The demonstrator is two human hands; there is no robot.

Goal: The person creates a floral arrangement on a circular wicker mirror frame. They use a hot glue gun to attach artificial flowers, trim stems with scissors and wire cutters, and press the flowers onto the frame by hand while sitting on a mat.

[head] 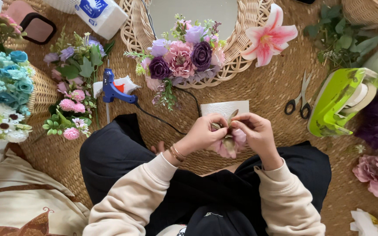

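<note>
I'm sitting cross-legged on the woven straw mat [259,94], holding a dusty pink fabric flower [230,144] just over my lap. My left hand [204,133] and right hand [257,133] are both pinching it from either side, fingertips meeting at the top of the bloom, where a pale leaf or petal is sticking up. I can't quite tell which, since my fingers are covering most of it.

A white folded paper towel [224,108] is lying on the mat just beyond my hands. Further out, the round wicker-framed mirror [241,35] is carrying a cluster of purple and pink fabric roses [182,59] on its lower rim. The blue glue gun [112,87] is resting to my left, with its black cord trailing toward my knee. Small black-handled scissors [300,102] and a lime green tape dispenser [340,100] are sitting off to my right.
</note>
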